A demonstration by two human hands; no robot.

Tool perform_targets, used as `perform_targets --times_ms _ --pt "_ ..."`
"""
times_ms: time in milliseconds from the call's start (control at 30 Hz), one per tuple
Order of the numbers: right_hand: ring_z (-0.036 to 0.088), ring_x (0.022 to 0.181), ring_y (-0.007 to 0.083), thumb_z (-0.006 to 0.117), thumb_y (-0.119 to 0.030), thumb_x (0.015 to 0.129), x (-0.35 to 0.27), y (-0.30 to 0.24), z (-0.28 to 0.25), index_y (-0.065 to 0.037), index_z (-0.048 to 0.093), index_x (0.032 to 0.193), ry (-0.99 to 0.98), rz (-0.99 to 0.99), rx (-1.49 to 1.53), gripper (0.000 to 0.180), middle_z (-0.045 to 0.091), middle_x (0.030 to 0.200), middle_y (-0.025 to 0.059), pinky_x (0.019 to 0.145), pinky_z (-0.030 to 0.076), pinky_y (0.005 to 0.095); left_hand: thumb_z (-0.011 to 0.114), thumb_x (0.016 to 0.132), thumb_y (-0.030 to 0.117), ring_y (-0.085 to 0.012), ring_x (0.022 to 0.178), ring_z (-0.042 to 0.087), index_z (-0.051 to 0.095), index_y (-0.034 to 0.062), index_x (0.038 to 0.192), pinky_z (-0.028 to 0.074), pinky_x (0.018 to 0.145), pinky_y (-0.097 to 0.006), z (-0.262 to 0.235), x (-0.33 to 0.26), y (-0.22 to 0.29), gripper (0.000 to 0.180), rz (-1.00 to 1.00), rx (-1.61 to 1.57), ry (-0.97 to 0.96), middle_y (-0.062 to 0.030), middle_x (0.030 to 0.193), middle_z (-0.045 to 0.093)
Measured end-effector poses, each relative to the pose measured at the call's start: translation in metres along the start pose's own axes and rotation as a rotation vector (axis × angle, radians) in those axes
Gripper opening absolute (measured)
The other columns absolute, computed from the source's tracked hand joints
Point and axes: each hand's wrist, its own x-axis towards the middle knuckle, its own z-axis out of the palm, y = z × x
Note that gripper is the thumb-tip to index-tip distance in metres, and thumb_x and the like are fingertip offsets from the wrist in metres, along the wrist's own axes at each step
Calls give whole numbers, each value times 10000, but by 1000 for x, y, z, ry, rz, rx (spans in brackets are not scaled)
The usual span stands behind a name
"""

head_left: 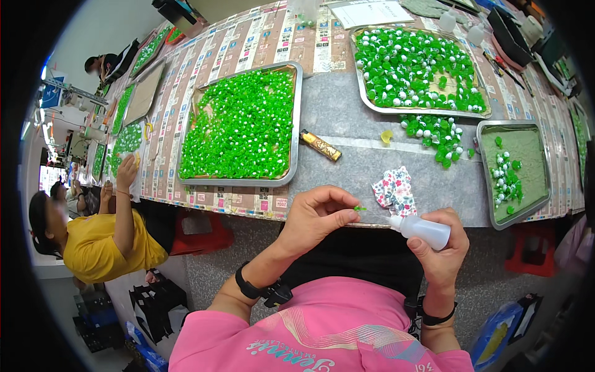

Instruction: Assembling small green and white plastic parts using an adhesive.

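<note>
The long table (pixel 235 46) wears a striped, printed cover, with a gray sheet (pixel 365 162) on its near part. To the left, a person in a yellow shirt (pixel 105 251) sits at the same table, near a red stool (pixel 197 234).

A big metal tray (pixel 298 118) on the left is full of little green pieces. The far right tray (pixel 427 113) holds green and white ones, and a pile (pixel 437 137) lies just on its near side. The small right tray (pixel 532 152) has only some.

The left hand (pixel 322 214) pinches a tiny green piece (pixel 360 208) over the near edge. The right hand (pixel 445 243) wraps around a white squeeze bottle (pixel 427 232), its tip pointing left, near a flowered cloth (pixel 395 188). The piece is perhaps a bud, but fingers hide part of it.
</note>
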Motion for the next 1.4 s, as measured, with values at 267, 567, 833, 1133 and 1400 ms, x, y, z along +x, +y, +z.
perform_targets --times_ms 267,567,833,1133,1400 --pt "513 683 128 804 -239 696 -1 2 -1 -24 601 917 24 -10 -12 370 563 784 51 603 403 244 633 802 -66 -162 847 632 617 -28 922 544 771 -274 0 1 -4 128 45 54 -9 -95 950 606" --pt "509 678 130 805 -233 692 -1 2 0 -14 604 910 14 -3 -12 369 562 777 55 599 396 243 631 802 -65 -148 853 627 628 -27 930 537 768 -263 0 2 -4 134 67 71 -19 -90 951 610" --pt "511 678 130 803 -230 694 -1 3 0 -12 603 910 3 -2 -32 366 560 773 55 602 398 244 637 825 -9 -126 837 630 637 -21 956 523 757 -241 0 1 -6 132 99 75 -26 -69 925 631" --pt "507 680 122 802 -248 699 -3 3 0 -16 596 905 53 25 33 372 551 769 43 605 394 241 615 852 15 -136 774 636 616 -40 961 534 723 -249 4 -1 1 122 -16 39 32 -75 870 628" --pt "499 688 117 804 -268 697 -2 2 5 -17 602 901 64 23 17 382 547 765 35 613 386 236 584 894 92 -128 731 625 592 -35 951 522 692 -244 3 -2 -5 139 -26 11 20 -74 860 618"
